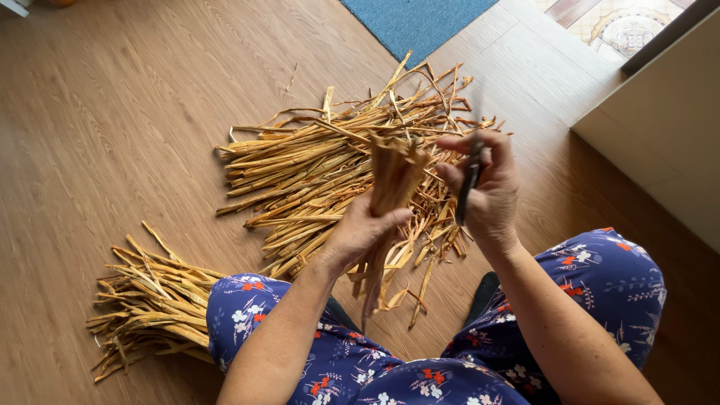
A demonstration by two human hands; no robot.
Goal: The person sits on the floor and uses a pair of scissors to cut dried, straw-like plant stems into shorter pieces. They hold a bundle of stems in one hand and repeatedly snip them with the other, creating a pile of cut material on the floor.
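Note:
My left hand (360,232) grips a small bunch of dried yellow-brown plant strips (391,180), held upright over the floor with its loose ends hanging down between my knees. My right hand (487,187) is closed around a dark, thin blade-like tool (469,180), its fingers touching the top of the held bunch. Beneath both hands a large loose pile of the same dried strips (315,165) lies spread on the wooden floor.
A second pile of dried strips (150,300) lies by my left knee. My legs in blue floral cloth (600,277) frame the near floor. A blue mat (412,22) lies at the far edge, a pale wall or cabinet (660,127) on the right.

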